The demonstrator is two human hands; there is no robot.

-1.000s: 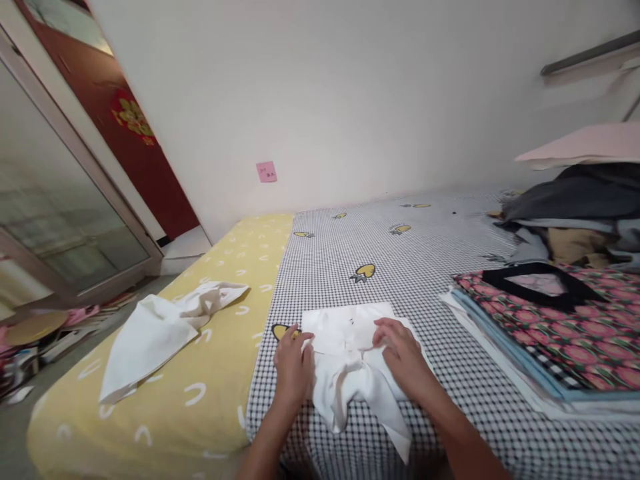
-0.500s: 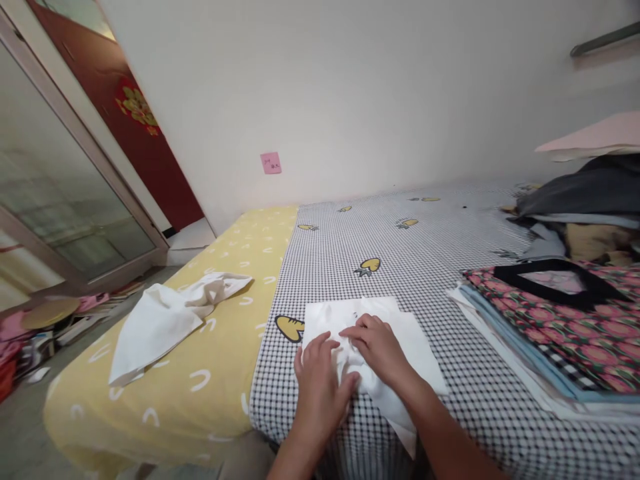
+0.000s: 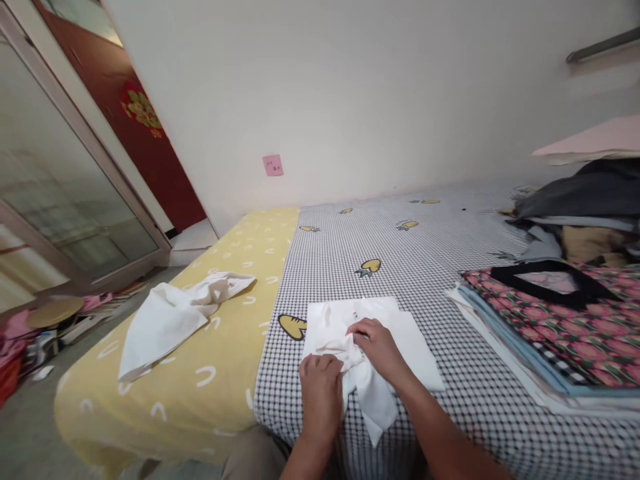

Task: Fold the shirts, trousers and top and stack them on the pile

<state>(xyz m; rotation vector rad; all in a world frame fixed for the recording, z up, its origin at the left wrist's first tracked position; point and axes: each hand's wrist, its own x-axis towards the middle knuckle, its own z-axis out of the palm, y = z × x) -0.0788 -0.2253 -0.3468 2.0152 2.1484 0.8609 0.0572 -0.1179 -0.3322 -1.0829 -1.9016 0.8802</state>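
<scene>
A white garment (image 3: pixel 419 350) lies partly folded on the checked bed cover in front of me, with a small dark mark near its upper middle. One loose strip of its cloth droops toward the bed's front edge. My left hand (image 3: pixel 321 390) has its fingers curled over the bunched cloth at the lower left. To its right, my right hand (image 3: pixel 379 348) pinches a gathered part of the same garment, thumb and fingers together. The cloth under both palms is hidden.
Another crumpled white garment (image 3: pixel 165 323) lies on the yellow cover (image 3: pixel 205 393) at left. On the right are a folded stack topped by a floral garment (image 3: pixel 565 327) and a pile of dark clothes (image 3: pixel 585 193). The wall (image 3: pixel 350 100) stands behind the bed.
My left hand has moved slightly down and its fingers have curled in on the cloth. The gathered cloth is raised between my hands, and the drooping strip has shifted left.
</scene>
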